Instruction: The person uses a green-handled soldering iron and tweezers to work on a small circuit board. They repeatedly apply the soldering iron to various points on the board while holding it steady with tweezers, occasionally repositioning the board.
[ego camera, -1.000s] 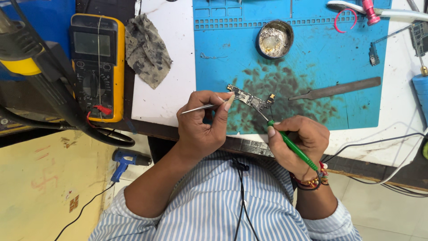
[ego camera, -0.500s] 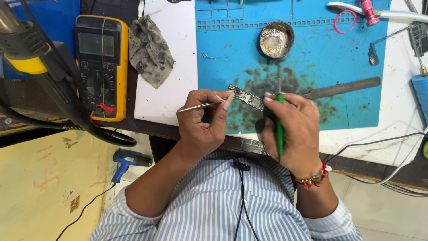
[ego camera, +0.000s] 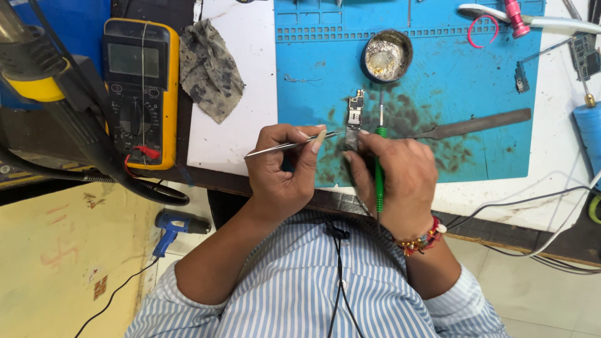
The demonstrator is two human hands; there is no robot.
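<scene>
Left hand (ego camera: 285, 169) pinching thin silver metal tweezers (ego camera: 291, 145), right hand (ego camera: 394, 178) gripping green-handled screwdriver (ego camera: 379, 169) and small narrow circuit board (ego camera: 354, 119), above stained blue work mat (ego camera: 476, 69)

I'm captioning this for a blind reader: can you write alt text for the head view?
Over a stained blue work mat, a left hand holds metal tweezers toward a small circuit board held by the right hand, which also grips a green-handled tool. A yellow multimeter lies left.
</scene>
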